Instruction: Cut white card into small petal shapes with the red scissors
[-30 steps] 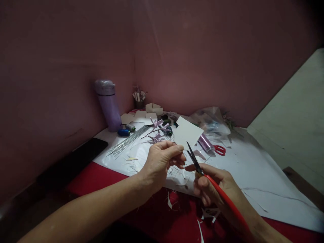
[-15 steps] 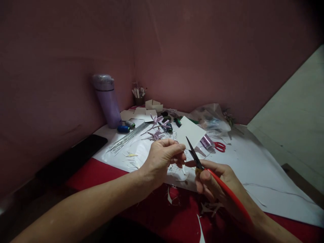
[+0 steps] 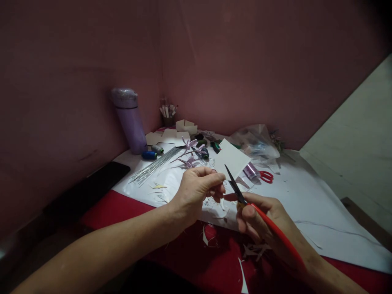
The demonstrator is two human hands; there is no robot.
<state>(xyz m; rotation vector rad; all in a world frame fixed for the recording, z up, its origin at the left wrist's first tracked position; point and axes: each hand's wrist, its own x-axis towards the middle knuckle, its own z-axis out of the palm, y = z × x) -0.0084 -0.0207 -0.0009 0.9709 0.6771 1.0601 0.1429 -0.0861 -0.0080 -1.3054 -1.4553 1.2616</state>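
A square white card [image 3: 232, 158] juts out past the thumb and fingertips of my left hand [image 3: 200, 190], which pinches it at its near edge. My right hand [image 3: 260, 216] is closed around scissors [image 3: 269, 222] with red handles and dark blades. The blades point up and left, slightly apart, and overlap the card's near corner in view. Whether they touch it I cannot tell. One finger of my right hand reaches toward the left fingertips. Thin white paper offcuts [image 3: 222, 206] lie below the hands, and more strips [image 3: 243, 277] rest on the red cloth [image 3: 190, 257].
Behind the hands lie a purple wire-and-thread flower [image 3: 190, 143], thin metal wires [image 3: 156, 166], a blue thread spool [image 3: 149, 155] and more cards [image 3: 169, 134]. A purple bottle [image 3: 131, 126] stands at left. Red-handled scissors [image 3: 266, 176] and a plastic bag [image 3: 257, 141] are at right.
The card has shifted slightly right and up. Both hands and the scissors keep nearly the same position.
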